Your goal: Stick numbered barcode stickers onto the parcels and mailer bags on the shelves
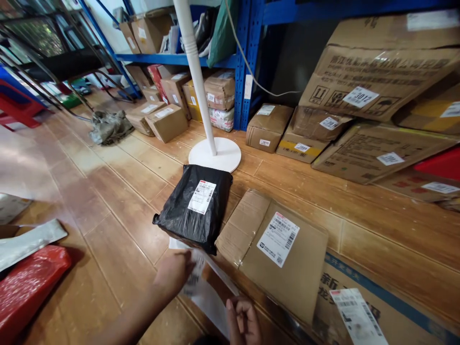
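Observation:
My left hand (176, 270) is closed on the upper left edge of a thin white plastic mailing bag (208, 304), which has print on it. The bag's other edge is pinched in the curled fingers of my right hand (242, 318), low in the view. Between the hands the bag hangs partly spread, and its lower end runs out of the picture. Just beyond my left hand lies a black plastic-wrapped parcel (179, 206) with a white label. Right of the bag sits a brown cardboard box (302, 273), labelled and taped.
A larger carton (323, 311) lies at the lower right. Behind the black parcel stands a white pole on a round base (230, 158). Blue shelving (242, 72) holds several boxes. Red (32, 287) and silver (32, 242) packages lie at the left.

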Demonstrator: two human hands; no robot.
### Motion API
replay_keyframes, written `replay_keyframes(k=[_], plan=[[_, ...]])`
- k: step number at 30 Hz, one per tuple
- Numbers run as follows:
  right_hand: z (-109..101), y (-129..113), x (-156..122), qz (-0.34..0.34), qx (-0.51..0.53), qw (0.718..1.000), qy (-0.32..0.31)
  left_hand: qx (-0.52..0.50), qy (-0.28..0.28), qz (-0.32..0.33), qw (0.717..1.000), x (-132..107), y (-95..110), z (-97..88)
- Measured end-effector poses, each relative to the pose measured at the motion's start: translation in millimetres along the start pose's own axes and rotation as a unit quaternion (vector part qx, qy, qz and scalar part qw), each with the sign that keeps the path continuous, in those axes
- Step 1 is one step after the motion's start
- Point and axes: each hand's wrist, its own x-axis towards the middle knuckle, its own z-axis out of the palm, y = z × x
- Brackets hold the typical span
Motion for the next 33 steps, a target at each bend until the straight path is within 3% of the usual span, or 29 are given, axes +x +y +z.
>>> replay_keyframes(k=[2, 3, 5, 7, 11, 16, 20, 25, 29, 33], plan=[[3, -14, 7, 0.010, 0.019, 0.999, -0.035, -0.153, -0.116, 0.035, 0.981, -10, 6, 13.3], [4, -20, 12, 0.027, 0.023, 0.998, -0.056, -0.250, -0.149, 0.062, 0.955, -16, 10, 19.6], [4, -30, 22, 0.061, 0.020, 0.994, -0.094, -0.410, -0.169, 0.082, 0.893, -24, 19, 29.6], [5, -37, 30, 0.082, 0.009, 0.990, -0.112, -0.476, -0.155, 0.068, 0.863, -27, 27, 35.8], [8, -46, 36, 0.120, -0.003, 0.985, -0.124, -0.483, -0.133, 0.058, 0.863, -25, 28, 42.1], [8, -44, 36, 0.125, -0.004, 0.985, -0.120, -0.424, -0.108, 0.087, 0.895, -23, 19, 44.6], [6, -37, 36, 0.093, -0.032, 0.985, -0.143, -0.397, -0.044, 0.082, 0.913, -21, 18, 42.2], [6, -20, 36, 0.057, -0.105, 0.985, -0.124, -0.343, -0.037, 0.111, 0.932, -21, 18, 42.8], [6, -10, 36, 0.041, -0.132, 0.986, -0.091, -0.384, -0.068, 0.076, 0.918, -18, 11, 54.5], [5, -12, 38, 0.059, -0.122, 0.975, -0.173, -0.496, -0.107, 0.030, 0.861, -15, 2, 63.6]])
